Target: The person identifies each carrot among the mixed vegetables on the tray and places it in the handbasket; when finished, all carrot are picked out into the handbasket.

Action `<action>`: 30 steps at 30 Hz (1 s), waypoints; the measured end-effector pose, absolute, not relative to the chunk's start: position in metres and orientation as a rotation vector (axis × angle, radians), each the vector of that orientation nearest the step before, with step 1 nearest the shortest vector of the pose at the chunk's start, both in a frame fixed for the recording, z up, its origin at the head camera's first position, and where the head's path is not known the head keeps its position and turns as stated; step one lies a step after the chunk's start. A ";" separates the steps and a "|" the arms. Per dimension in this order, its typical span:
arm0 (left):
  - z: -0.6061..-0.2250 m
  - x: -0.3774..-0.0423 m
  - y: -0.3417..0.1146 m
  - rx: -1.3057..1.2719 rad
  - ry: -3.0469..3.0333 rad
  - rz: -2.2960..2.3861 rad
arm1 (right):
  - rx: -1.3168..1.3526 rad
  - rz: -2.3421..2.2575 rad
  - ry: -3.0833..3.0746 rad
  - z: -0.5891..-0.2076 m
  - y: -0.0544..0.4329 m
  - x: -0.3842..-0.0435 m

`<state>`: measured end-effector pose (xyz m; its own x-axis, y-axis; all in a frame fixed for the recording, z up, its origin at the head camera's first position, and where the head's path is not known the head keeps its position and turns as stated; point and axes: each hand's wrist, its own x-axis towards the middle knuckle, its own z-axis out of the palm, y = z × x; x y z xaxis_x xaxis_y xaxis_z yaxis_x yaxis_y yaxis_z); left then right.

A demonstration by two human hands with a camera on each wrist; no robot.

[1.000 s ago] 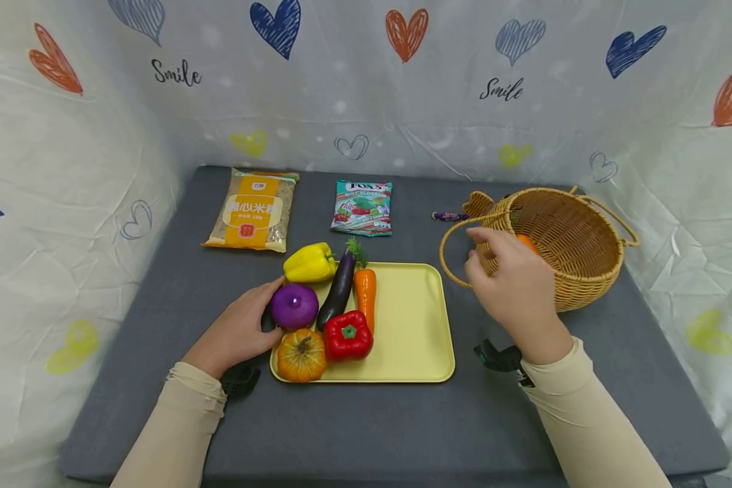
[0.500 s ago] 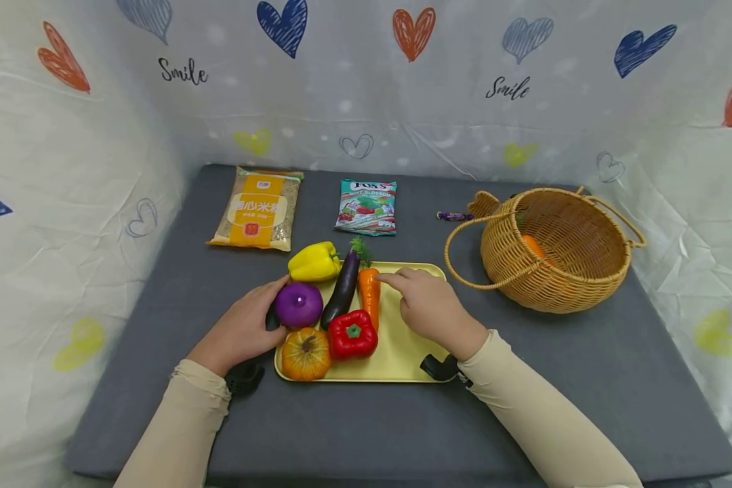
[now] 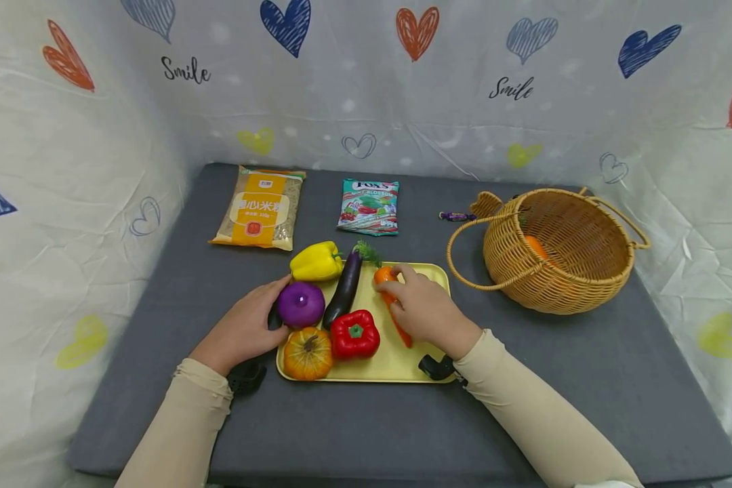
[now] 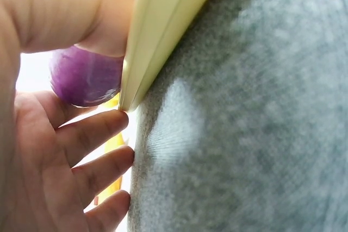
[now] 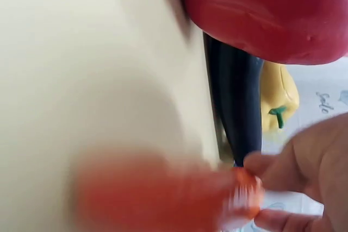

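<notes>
In the head view my right hand (image 3: 427,312) pinches a carrot (image 3: 383,275) near its leafy top, over the middle of a yellow tray (image 3: 387,369). The right wrist view shows thumb and finger at the blurred carrot's thick end. My left hand (image 3: 244,329) lies at the tray's left edge beside a purple onion (image 3: 301,304). Its fingers are spread, and the thumb touches the tray's rim (image 4: 147,42) in the left wrist view. A pumpkin (image 3: 308,356), a red bell pepper (image 3: 355,335), an eggplant (image 3: 344,288) and a yellow bell pepper (image 3: 315,262) crowd the tray's left half.
Right of the tray stands a wicker basket (image 3: 561,295), its handle lowered towards the tray; something orange (image 3: 535,246) lies inside. Along the back are a bag of grain (image 3: 259,210), a green candy bag (image 3: 369,207) and a small purple-wrapped candy (image 3: 457,217).
My right hand has come left from the basket to the tray, taken hold of the carrot and shifted it rightward, away from the eggplant. The left hand keeps its place.
</notes>
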<state>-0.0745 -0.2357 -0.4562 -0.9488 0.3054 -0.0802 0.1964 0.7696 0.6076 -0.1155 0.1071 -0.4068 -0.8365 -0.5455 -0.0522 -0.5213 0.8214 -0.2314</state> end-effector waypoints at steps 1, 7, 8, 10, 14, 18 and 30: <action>-0.456 -0.075 -0.236 0.400 2.790 0.926 | -0.816 -0.327 2.897 -0.407 0.108 -0.115; -0.456 -0.075 -0.237 0.415 2.798 0.916 | -0.634 -0.415 2.944 -0.415 0.116 -0.111; -0.456 -0.075 -0.238 0.417 2.800 0.915 | -0.609 -0.439 2.948 -0.415 0.117 -0.110; -0.456 -0.075 -0.238 0.423 2.802 0.914 | -0.570 -0.483 2.960 -0.416 0.119 -0.107; -0.457 -0.076 -0.239 0.428 2.800 0.914 | -0.581 -0.526 3.011 -0.410 0.122 -0.097; -0.456 -0.076 -0.240 0.428 2.796 0.919 | -0.621 -0.579 3.063 -0.393 0.124 -0.082; -0.457 -0.075 -0.241 0.400 2.798 0.918 | -0.686 -0.728 3.330 -0.338 0.157 -0.071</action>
<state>-0.0754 -0.2413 -0.4567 -0.9496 0.3038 -0.0768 0.1993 0.7745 0.6003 -0.0708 0.1571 -0.3380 -0.8686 -0.2986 0.3955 -0.4364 0.8391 -0.3249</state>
